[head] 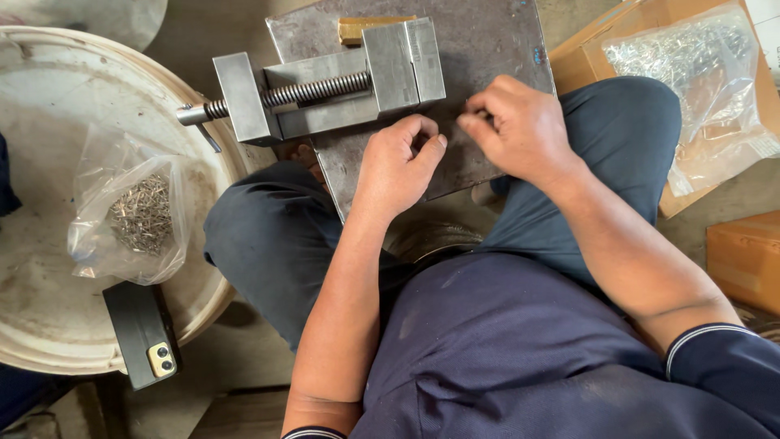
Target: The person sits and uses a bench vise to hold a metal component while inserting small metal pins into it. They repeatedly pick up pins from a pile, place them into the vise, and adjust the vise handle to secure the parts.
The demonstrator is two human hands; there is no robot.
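Head view, looking down at lap. Steel plate (487, 49) rests across the knees, dark trousers under it; near edge partly covered by both hands.

Left hand (398, 167) curled over the plate's near edge, thumb and forefinger pinched together — whatever sits between them is too small to make out, so can't say if it grips anything. Right hand (516, 126) just beside it, close but apart, fingers bunched w/ tips turned toward the left hand; also a pinch posture, contents hidden by the fingers themselves. Cannot tell for either hand whether something is held.

Machine vise (325, 93) lies on the plate's far-left part, overhanging the left edge; screw thread exposed, handle end pointing left. Brass-coloured block (361, 28) sits behind the vise jaw, only its top strip visible.

Left of the knees: white round tub (49, 325), cut off by frame at left. In it a clear bag of small metal pins (138, 215), approx. half slumped. Dark phone (145, 333) lies on the tub rim, camera end toward viewer.

Right: cardboard box (585, 49) holding a second clear bag of shiny metal parts (691, 73) — individual pieces not resolvable. Another box (743, 260) at right edge, cut off
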